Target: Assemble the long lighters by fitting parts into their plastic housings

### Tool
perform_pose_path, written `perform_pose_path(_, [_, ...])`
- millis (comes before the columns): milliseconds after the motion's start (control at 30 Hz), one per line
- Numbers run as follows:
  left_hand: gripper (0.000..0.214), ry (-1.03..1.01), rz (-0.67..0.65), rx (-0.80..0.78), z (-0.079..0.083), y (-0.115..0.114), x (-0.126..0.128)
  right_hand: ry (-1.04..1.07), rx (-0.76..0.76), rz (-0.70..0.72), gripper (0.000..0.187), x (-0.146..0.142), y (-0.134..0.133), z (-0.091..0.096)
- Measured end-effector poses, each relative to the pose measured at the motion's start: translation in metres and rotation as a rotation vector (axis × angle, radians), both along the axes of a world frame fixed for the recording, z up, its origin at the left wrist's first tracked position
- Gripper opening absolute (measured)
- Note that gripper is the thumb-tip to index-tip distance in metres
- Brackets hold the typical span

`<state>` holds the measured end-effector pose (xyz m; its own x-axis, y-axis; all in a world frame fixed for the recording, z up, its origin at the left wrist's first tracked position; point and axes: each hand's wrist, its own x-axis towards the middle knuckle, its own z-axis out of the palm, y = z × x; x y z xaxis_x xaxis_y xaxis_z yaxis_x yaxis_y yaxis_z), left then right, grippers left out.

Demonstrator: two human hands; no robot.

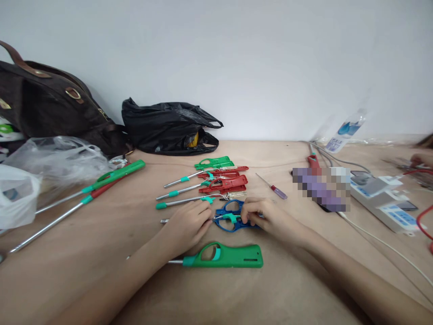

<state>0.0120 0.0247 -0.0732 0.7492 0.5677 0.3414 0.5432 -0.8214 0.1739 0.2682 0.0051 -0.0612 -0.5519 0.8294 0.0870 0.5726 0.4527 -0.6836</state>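
In the head view, my left hand [191,221] is curled over the front of a blue gas lighter that lies in pieces. Its metal tube tip [164,221] sticks out to the left from beneath that hand. My right hand [267,215] has bent fingers closed at the right end of the blue lighter casing [227,225], whose two halves lie side by side. Between the hands shows a turquoise trigger [230,218]. What the right fingertips grip inside the casing is hidden. A whole green lighter [233,256] lies just in front of both hands.
Behind my hands lie opened red lighter casings [230,183], a green casing [218,162] and a purple screwdriver [278,192]. Finished-looking lighters [117,175] and bags [162,126] are left; a power strip [382,207], cables and bottle [348,128] right. Another person's hand [421,160] shows far right.
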Motion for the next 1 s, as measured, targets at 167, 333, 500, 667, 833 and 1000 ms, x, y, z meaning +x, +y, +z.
perform_pose_path(167, [0.02,0.0,-0.002,-0.007,0.001,0.0,0.0,0.002,0.01,0.001,0.029,-0.002,-0.002,0.006])
perform_pose_path(333, [0.02,0.002,-0.002,0.0,0.0,0.0,0.0,-0.033,0.008,-0.006,0.022,-0.004,-0.005,0.01])
perform_pose_path(500, [0.019,0.029,0.003,0.016,0.0,0.0,0.0,-0.067,0.035,-0.06,0.019,-0.005,-0.006,0.004])
perform_pose_path(667, [0.019,0.014,0.008,0.025,0.0,0.0,0.001,-0.115,0.047,-0.153,0.017,-0.008,-0.008,0.002])
perform_pose_path(833, [0.02,0.035,0.002,0.024,-0.001,0.001,0.0,-0.191,0.105,-0.16,0.015,-0.008,-0.009,0.002])
perform_pose_path(1000, [0.02,0.03,0.005,0.023,-0.002,0.001,0.0,-0.225,0.097,-0.168,0.013,-0.007,-0.008,0.0])
